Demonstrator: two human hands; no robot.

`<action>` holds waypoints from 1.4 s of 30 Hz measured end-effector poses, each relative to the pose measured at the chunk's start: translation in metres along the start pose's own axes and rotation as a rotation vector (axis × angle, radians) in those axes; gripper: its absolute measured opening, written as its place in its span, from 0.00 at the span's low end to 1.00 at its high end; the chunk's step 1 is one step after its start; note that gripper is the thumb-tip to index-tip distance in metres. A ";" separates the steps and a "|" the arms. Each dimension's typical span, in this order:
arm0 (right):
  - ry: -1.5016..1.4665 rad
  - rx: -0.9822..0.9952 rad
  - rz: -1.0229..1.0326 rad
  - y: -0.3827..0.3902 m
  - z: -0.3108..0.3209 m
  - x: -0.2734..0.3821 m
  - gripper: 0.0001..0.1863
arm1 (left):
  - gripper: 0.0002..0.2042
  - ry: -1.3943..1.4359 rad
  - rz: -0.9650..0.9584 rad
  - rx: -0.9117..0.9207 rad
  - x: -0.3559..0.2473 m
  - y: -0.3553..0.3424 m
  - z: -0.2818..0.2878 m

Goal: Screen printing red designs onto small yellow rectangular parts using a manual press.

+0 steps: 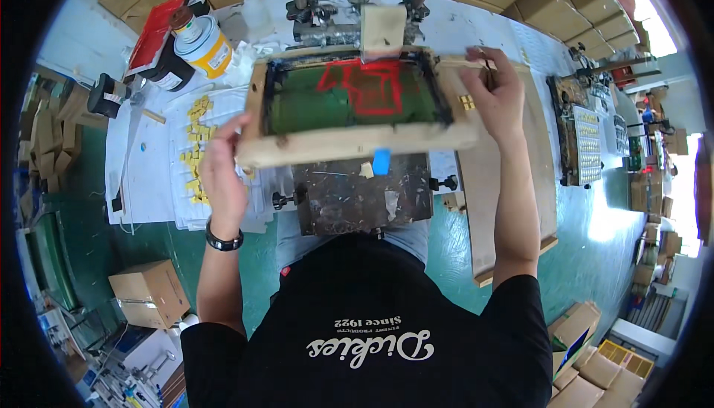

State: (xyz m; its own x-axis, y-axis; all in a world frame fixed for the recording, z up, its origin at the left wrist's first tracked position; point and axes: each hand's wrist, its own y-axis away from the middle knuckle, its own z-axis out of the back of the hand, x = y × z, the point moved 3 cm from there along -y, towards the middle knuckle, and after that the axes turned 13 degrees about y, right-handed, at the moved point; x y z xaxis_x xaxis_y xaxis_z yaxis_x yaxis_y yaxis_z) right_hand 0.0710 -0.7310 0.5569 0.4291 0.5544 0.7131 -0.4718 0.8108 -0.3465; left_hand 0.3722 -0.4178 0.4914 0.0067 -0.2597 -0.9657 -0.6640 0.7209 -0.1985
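Wood-framed screen (pixel 335 110): green, dark-rimmed; red streaks (pixel 375 77), perhaps ink.

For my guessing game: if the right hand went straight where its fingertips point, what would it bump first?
Probably the wooden frame, at its right side, left of the right hand. Depth is unclear, though, so it might pass above.

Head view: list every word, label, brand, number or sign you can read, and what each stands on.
Black shirt: white lettering, large and small, upside down in the picture; I don't copy wording or brands.
Yellow-and-white can: label print too small to read.
Black tub: white label, too small to read.
Small black jar: pale label, too small to read.
Wooden frame: tiny mark on the near bar, unreadable.
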 end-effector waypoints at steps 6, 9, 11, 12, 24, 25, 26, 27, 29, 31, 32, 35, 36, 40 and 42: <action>0.381 0.033 0.476 -0.011 -0.054 0.068 0.19 | 0.18 -0.197 -0.064 0.034 0.034 0.040 -0.003; 0.497 0.146 0.503 -0.004 -0.073 0.057 0.22 | 0.20 -0.156 0.092 0.062 0.040 0.048 0.001; 0.489 0.197 0.508 0.008 -0.072 0.066 0.19 | 0.20 -0.171 0.108 0.061 0.039 0.051 0.006; 0.490 0.204 0.508 0.016 -0.071 0.070 0.19 | 0.21 -0.185 0.118 0.079 0.040 0.051 0.007; 0.425 0.276 0.552 0.047 -0.056 0.088 0.20 | 0.21 -0.095 0.023 0.027 0.034 0.045 -0.003; 0.425 0.269 0.545 0.042 -0.058 0.085 0.20 | 0.21 -0.102 0.018 0.016 0.032 0.046 -0.004; 0.423 0.262 0.539 0.037 -0.060 0.083 0.21 | 0.21 -0.072 0.028 0.017 0.030 0.045 -0.006; 0.399 0.267 0.557 0.039 -0.062 0.086 0.21 | 0.21 -0.052 0.038 0.008 0.027 0.046 -0.004; 0.469 0.369 0.591 0.049 -0.054 0.093 0.21 | 0.20 -0.018 0.054 -0.015 0.021 0.047 -0.001; 0.354 0.454 0.504 0.055 -0.043 0.107 0.21 | 0.20 -0.002 0.063 -0.003 0.019 0.046 -0.005; 0.350 0.471 0.509 0.052 -0.038 0.108 0.21 | 0.20 -0.033 0.056 -0.033 0.019 0.047 -0.004; 0.324 0.395 0.402 0.025 -0.042 0.100 0.20 | 0.18 -0.054 0.002 0.022 0.016 0.040 0.006; 0.335 0.357 0.319 0.014 -0.045 0.096 0.19 | 0.17 -0.074 0.002 -0.008 0.014 0.035 0.012; 0.358 0.201 0.406 -0.024 -0.047 0.078 0.25 | 0.14 -0.331 -0.110 -0.072 0.013 0.000 0.036; 0.365 0.162 0.284 -0.033 -0.036 0.080 0.27 | 0.12 -0.550 -0.225 -0.043 0.024 -0.031 0.067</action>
State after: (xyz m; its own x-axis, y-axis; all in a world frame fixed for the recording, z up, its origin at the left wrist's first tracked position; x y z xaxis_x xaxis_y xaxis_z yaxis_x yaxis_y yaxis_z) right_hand 0.1482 -0.7071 0.6035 0.4942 0.8027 0.3337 -0.7107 0.5942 -0.3766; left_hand 0.4430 -0.4036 0.4635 0.5299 -0.0239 -0.8477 -0.6309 0.6569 -0.4129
